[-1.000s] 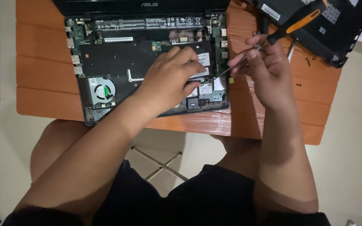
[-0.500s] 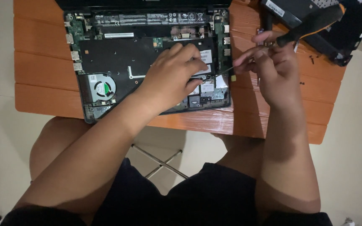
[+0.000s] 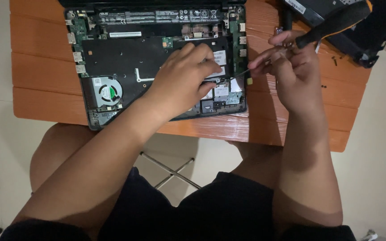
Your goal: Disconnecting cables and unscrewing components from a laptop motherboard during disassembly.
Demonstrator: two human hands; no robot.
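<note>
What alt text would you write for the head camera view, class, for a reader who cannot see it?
A person's left hand presses flat on the exposed black circuit board of an opened laptop while the right hand holds a black-and-orange-handled screwdriver, tip at the laptop's right edge. The laptop lies on an orange wooden slatted table.

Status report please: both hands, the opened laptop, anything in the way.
Left hand flat on opened laptop, pressing near its right-side boards. Right hand grips screwdriver, tip toward laptop's right edge. Loose screws on table, clear of hands.
</note>
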